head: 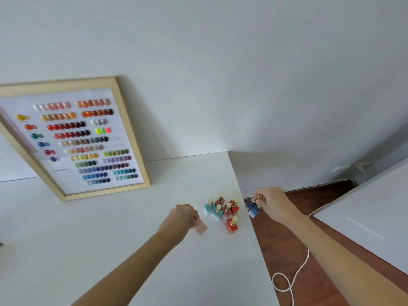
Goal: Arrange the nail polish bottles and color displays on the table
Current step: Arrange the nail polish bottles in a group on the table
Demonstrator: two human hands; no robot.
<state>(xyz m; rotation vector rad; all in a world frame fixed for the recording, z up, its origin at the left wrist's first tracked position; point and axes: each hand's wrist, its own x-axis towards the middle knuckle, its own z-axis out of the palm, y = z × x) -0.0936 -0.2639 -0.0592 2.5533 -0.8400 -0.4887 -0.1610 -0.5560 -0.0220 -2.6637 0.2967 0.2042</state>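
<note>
A cluster of several square nail polish bottles (223, 208) with gold caps, teal, red and brownish, stands near the right edge of the white table (110, 239). My left hand (178, 219) is shut on a pale pink bottle (201, 227), held low over the table just left of the cluster. My right hand (272, 203) holds blue bottles (252, 209) by their gold caps, in the air just past the table's right edge. A wood-framed color display (72, 138) with rows of painted nail swatches leans against the wall at the back left.
The table's right edge runs diagonally beside the cluster, with brown wooden floor (309, 250) below it. A white cable (291, 277) loops on the floor. Another white surface (371, 217) stands at the right. A white wall fills the background.
</note>
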